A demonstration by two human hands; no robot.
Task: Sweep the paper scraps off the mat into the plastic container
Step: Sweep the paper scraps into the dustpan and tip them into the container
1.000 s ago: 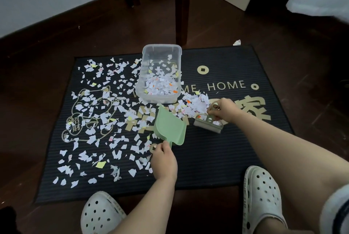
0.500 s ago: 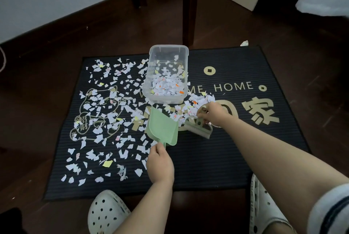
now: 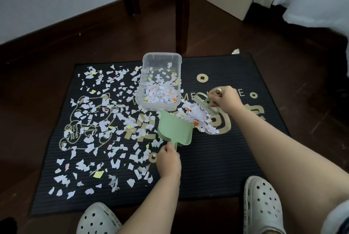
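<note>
A black doormat [image 3: 217, 173] with gold lettering lies on the dark wood floor. White and coloured paper scraps [image 3: 98, 132] cover its left half. A heap of scraps [image 3: 198, 116] sits just right of a green dustpan [image 3: 174, 130]. My left hand [image 3: 168, 162] grips the dustpan's handle, its mouth facing the heap. My right hand [image 3: 224, 98] holds a small grey-green brush [image 3: 204, 103] at the heap's far right side. The clear plastic container [image 3: 160, 58] stands at the mat's back middle, partly filled with scraps.
Two dark wooden chair legs [image 3: 182, 11] rise just behind the container. A stray scrap [image 3: 236, 51] lies on the floor past the mat's back edge. My white clogs [image 3: 262, 203] rest at the mat's near edge. A wall and skirting run along the back left.
My right hand has lifted the brush back to the right, behind the heap. The dustpan has shifted slightly. The camera has moved closer.
</note>
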